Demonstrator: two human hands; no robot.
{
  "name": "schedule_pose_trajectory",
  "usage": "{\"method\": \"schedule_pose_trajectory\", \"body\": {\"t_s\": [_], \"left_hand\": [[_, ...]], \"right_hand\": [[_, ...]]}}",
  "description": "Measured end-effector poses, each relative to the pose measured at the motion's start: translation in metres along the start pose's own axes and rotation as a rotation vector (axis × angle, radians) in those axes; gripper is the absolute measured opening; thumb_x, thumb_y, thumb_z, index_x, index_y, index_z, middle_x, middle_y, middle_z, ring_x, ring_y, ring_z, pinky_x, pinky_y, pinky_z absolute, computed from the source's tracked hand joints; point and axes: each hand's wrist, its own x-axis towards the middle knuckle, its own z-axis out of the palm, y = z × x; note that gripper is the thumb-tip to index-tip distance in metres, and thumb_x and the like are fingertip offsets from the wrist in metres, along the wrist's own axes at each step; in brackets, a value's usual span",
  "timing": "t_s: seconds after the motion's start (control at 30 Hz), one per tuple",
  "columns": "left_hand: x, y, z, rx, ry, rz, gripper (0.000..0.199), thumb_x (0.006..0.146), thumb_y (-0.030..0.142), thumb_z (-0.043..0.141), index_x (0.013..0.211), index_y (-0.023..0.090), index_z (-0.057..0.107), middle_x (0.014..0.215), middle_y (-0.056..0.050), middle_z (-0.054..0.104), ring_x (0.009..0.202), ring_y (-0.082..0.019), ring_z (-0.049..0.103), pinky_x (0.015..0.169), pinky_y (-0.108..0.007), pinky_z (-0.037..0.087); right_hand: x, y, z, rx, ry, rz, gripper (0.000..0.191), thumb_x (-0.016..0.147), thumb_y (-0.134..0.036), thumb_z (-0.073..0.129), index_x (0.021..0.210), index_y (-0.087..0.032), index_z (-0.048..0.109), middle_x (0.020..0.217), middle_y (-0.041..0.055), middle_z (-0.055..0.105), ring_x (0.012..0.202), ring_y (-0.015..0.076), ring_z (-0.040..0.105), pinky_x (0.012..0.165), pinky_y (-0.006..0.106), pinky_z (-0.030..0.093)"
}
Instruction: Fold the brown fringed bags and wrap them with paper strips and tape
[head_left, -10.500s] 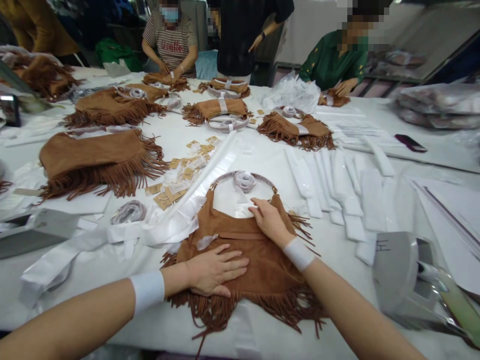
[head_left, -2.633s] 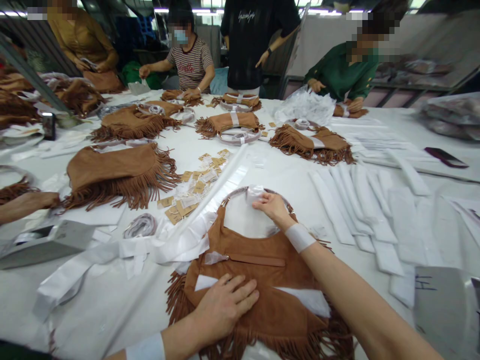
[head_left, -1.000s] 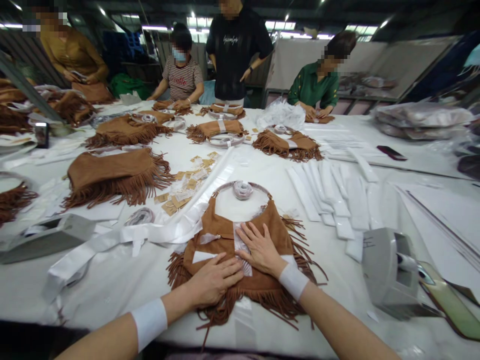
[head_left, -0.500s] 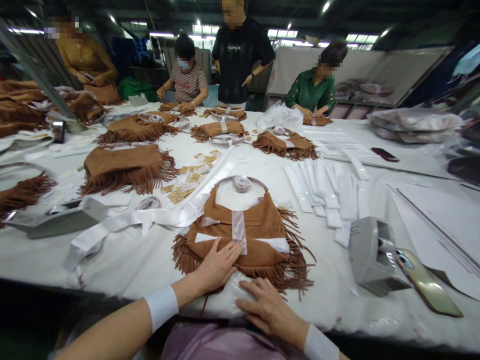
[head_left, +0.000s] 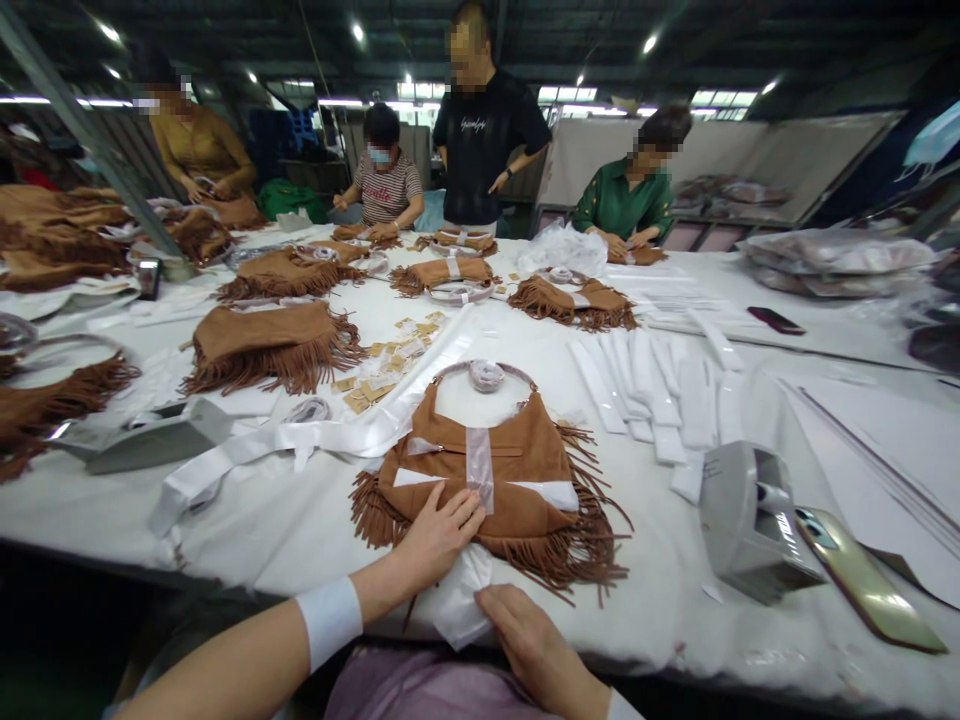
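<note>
A brown fringed bag [head_left: 420,470] lies flat at the table's front, its handle arching away from me around a wrapped coil [head_left: 486,375]. A clear strip [head_left: 479,462] runs down its middle, and white pieces show on both sides. My left hand [head_left: 439,535] rests on the bag's lower part with fingers spread, fingertips at the strip's lower end. Below the bag, my right hand [head_left: 525,630] pinches the edge of a thin white translucent sheet [head_left: 461,600] at the table edge.
Grey tape dispensers stand right [head_left: 754,520] and left [head_left: 161,435], with a phone [head_left: 870,580] beside the right one. White strips [head_left: 637,385], paper tags [head_left: 390,360] and more fringed bags [head_left: 274,340] lie farther back. Several people [head_left: 487,130] are across the table.
My right hand has closed on the white sheet and drawn its edge toward me, over the table edge. My left hand stays on the bag. The view has tilted slightly.
</note>
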Motion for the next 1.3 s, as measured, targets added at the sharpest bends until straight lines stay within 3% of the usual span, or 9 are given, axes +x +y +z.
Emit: {"method": "schedule_pose_trajectory", "body": {"t_s": [0.13, 0.3, 0.47, 0.6, 0.73, 0.87, 1.0, 1.17, 1.3], "left_hand": [[-0.001, 0.000, -0.002, -0.022, 0.013, 0.014, 0.050, 0.094, 0.023, 0.036, 0.144, 0.017, 0.032, 0.150, -0.012, 0.036, 0.139, -0.026, 0.028, 0.112, -0.057, 0.018], [-0.002, 0.000, -0.004, -0.040, 0.019, 0.000, 0.049, 0.094, 0.023, 0.037, 0.143, 0.018, 0.034, 0.149, -0.012, 0.038, 0.139, -0.025, 0.030, 0.112, -0.055, 0.018], [0.000, -0.001, -0.002, -0.047, 0.030, -0.003, 0.046, 0.096, 0.023, 0.033, 0.142, 0.017, 0.035, 0.149, -0.011, 0.039, 0.137, -0.025, 0.032, 0.111, -0.054, 0.021], [0.001, 0.001, -0.002, -0.036, 0.042, -0.006, 0.047, 0.094, 0.022, 0.037, 0.140, 0.016, 0.038, 0.149, -0.012, 0.039, 0.137, -0.025, 0.033, 0.112, -0.052, 0.020], [-0.001, 0.002, -0.007, -0.130, 0.018, 0.022, 0.051, 0.089, 0.020, 0.041, 0.140, 0.014, 0.037, 0.149, -0.013, 0.038, 0.135, -0.026, 0.034, 0.113, -0.053, 0.018], [-0.005, 0.003, -0.018, -0.308, 0.009, 0.002, 0.063, 0.081, 0.023, 0.049, 0.141, 0.016, 0.032, 0.149, -0.013, 0.038, 0.135, -0.026, 0.035, 0.115, -0.053, 0.015], [-0.004, 0.007, -0.019, -0.466, 0.072, -0.091, 0.077, 0.076, 0.039, 0.060, 0.142, 0.021, 0.025, 0.135, -0.010, 0.053, 0.124, -0.025, 0.046, 0.115, -0.053, 0.015], [0.009, 0.022, -0.001, -0.415, 0.226, -0.345, 0.066, 0.087, 0.031, 0.057, 0.142, 0.018, 0.024, 0.106, -0.008, 0.065, 0.099, -0.024, 0.056, 0.097, -0.048, 0.037], [0.019, 0.029, 0.006, -0.320, 0.299, -0.507, 0.067, 0.090, 0.028, 0.053, 0.146, 0.015, 0.020, 0.096, -0.007, 0.063, 0.089, -0.024, 0.056, 0.086, -0.043, 0.040]], "right_hand": [[0.010, -0.005, -0.006, -0.078, 0.066, -0.030, 0.029, 0.094, -0.011, 0.033, 0.101, -0.019, 0.060, 0.085, 0.0068, 0.064, 0.078, 0.0172, 0.059, 0.068, 0.029, 0.051], [0.007, -0.007, -0.003, -0.075, 0.119, -0.099, 0.031, 0.089, -0.003, 0.033, 0.098, -0.019, 0.058, 0.083, 0.0073, 0.064, 0.072, 0.0173, 0.057, 0.065, 0.030, 0.050], [-0.006, -0.009, 0.003, -0.136, 0.137, -0.117, 0.027, 0.089, -0.007, 0.037, 0.099, -0.018, 0.059, 0.085, 0.0088, 0.067, 0.069, 0.0178, 0.056, 0.062, 0.032, 0.048], [0.006, -0.015, -0.016, -0.172, 0.106, -0.094, 0.024, 0.091, -0.013, 0.041, 0.100, -0.021, 0.061, 0.078, 0.0049, 0.068, 0.066, 0.0174, 0.055, 0.062, 0.033, 0.044], [0.028, -0.011, -0.038, -0.141, 0.141, -0.107, 0.022, 0.087, -0.013, 0.047, 0.098, -0.024, 0.063, 0.092, 0.0048, 0.072, 0.086, 0.0205, 0.061, 0.076, 0.038, 0.045], [0.047, 0.006, -0.047, 0.065, 0.191, 0.089, 0.025, 0.083, -0.012, 0.046, 0.095, -0.024, 0.066, 0.088, 0.0046, 0.072, 0.085, 0.0200, 0.064, 0.078, 0.037, 0.049], [0.065, 0.024, -0.056, 0.199, 0.187, 0.307, 0.023, 0.081, -0.018, 0.052, 0.094, -0.025, 0.070, 0.088, 0.0056, 0.073, 0.083, 0.0211, 0.066, 0.076, 0.036, 0.052], [0.097, 0.042, -0.069, 0.338, 0.087, 0.415, 0.024, 0.081, -0.026, 0.053, 0.096, -0.022, 0.071, 0.091, 0.0055, 0.074, 0.081, 0.0215, 0.066, 0.075, 0.035, 0.053], [0.128, 0.064, -0.070, 0.332, 0.077, 0.454, 0.022, 0.081, -0.027, 0.053, 0.088, -0.021, 0.072, 0.090, 0.0047, 0.075, 0.080, 0.0208, 0.066, 0.075, 0.033, 0.052]]}}
